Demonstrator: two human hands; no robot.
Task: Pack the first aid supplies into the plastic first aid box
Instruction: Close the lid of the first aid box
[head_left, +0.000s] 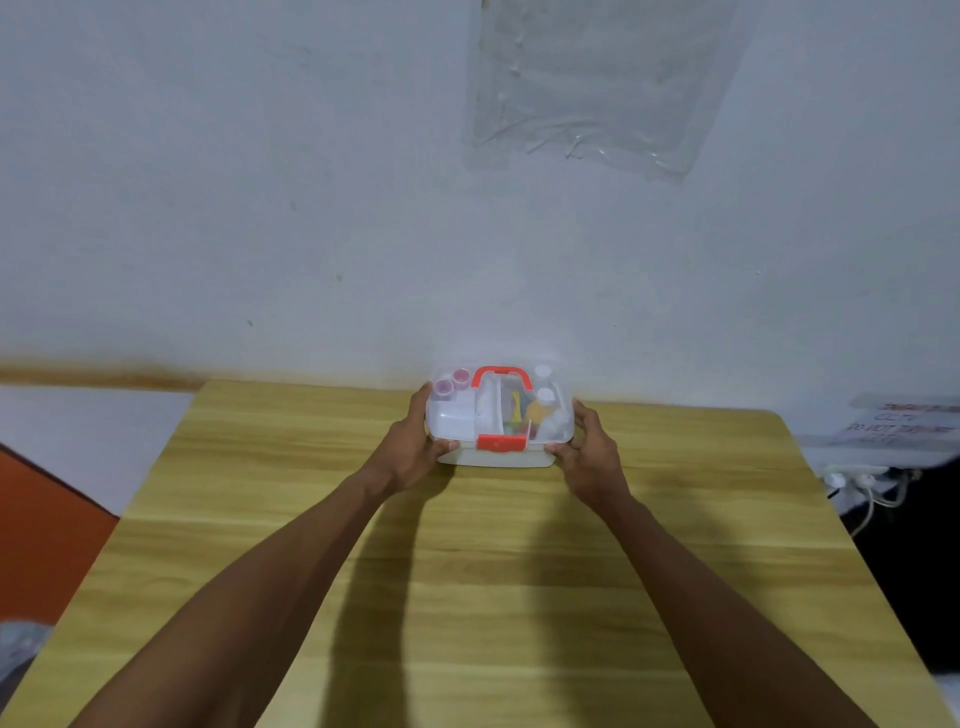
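The plastic first aid box (457, 415) stands near the far edge of the wooden table (467, 571), its clear lid down. It has a red handle (502, 373) on top and a red latch (501, 442) at the front. Through the lid I see two pink-capped containers (452, 382) at the left, white bottles (545, 395) at the right and yellow items in the middle. My left hand (415, 449) grips the box's left end, thumb on the front corner. My right hand (589, 452) grips the right end the same way.
A white wall rises right behind the table, with a clear plastic sheet (597, 88) taped to it. White cables and a power strip (857, 478) lie beyond the table's right edge. An orange surface (41, 530) shows at the left.
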